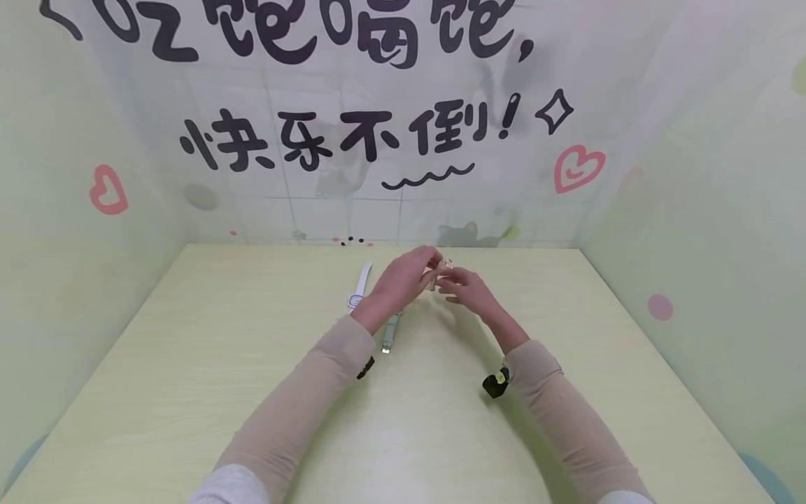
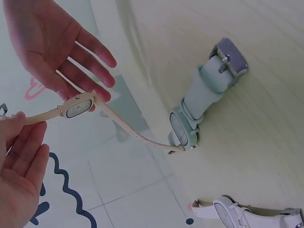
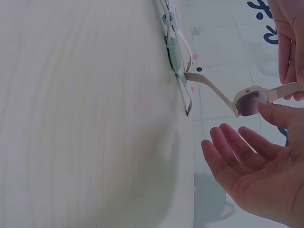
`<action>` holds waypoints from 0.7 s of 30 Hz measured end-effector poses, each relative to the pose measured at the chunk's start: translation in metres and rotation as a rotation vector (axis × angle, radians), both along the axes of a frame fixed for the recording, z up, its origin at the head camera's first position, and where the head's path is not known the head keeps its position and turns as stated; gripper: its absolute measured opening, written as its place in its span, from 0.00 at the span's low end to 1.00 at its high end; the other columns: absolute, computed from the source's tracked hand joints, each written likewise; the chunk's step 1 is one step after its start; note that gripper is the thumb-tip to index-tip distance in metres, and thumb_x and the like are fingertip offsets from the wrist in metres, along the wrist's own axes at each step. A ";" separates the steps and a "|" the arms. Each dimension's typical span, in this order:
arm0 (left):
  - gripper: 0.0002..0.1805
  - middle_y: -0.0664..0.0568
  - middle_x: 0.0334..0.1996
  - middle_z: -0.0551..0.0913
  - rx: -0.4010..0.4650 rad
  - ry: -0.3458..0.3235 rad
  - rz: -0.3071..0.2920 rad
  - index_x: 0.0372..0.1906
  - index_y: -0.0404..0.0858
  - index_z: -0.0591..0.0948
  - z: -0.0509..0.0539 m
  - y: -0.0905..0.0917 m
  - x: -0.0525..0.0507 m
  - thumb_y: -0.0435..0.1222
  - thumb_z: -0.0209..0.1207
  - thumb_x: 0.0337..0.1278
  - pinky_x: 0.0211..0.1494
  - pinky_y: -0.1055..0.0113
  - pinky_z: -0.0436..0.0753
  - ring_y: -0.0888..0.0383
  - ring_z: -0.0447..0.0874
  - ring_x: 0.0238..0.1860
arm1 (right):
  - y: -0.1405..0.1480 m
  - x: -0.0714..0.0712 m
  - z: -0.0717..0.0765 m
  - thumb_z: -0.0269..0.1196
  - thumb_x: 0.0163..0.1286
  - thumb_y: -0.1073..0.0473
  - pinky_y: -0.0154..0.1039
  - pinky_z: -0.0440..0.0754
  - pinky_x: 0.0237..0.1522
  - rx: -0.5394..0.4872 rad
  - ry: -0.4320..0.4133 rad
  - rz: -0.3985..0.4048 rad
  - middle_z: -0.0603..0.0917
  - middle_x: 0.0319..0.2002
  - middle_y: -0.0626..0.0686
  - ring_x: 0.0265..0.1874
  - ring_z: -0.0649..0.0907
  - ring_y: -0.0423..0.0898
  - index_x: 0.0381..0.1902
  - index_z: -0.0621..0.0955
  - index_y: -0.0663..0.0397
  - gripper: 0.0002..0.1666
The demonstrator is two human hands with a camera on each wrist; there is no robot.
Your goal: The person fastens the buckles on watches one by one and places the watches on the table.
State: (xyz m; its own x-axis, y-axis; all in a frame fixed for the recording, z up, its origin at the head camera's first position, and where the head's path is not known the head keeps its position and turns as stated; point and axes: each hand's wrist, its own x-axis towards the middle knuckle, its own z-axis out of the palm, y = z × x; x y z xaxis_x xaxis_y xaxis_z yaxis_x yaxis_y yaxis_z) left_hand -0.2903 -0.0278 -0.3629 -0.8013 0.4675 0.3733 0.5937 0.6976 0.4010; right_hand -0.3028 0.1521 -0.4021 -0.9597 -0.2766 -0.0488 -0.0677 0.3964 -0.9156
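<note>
My left hand (image 1: pixel 406 278) pinches one strap of a cream wristwatch (image 2: pixel 78 105) with a slim oval case, held up above the table. Its other strap hangs down loose, as the left wrist view shows. My right hand (image 1: pixel 474 290) is beside the case, fingers apart and extended, the thumb (image 3: pixel 273 114) at the edge of the watch face in the right wrist view. A green wristwatch (image 2: pixel 202 90) lies on the table near my left forearm, partly covered by it in the head view. To its left lies a white wristwatch (image 1: pixel 359 292).
The pale wooden table (image 1: pixel 189 392) reaches back to a wall (image 1: pixel 302 217) printed with dark characters. Side walls stand at left and right. Black wrist devices (image 1: pixel 496 383) sit below the sleeve cuffs.
</note>
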 end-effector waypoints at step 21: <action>0.11 0.50 0.52 0.84 0.120 -0.033 0.017 0.52 0.40 0.78 0.007 -0.002 0.009 0.36 0.60 0.68 0.62 0.61 0.82 0.54 0.83 0.57 | 0.004 -0.005 0.017 0.54 0.78 0.57 0.40 0.81 0.63 -0.466 -0.200 -0.094 0.72 0.70 0.64 0.47 0.85 0.37 0.72 0.66 0.60 0.29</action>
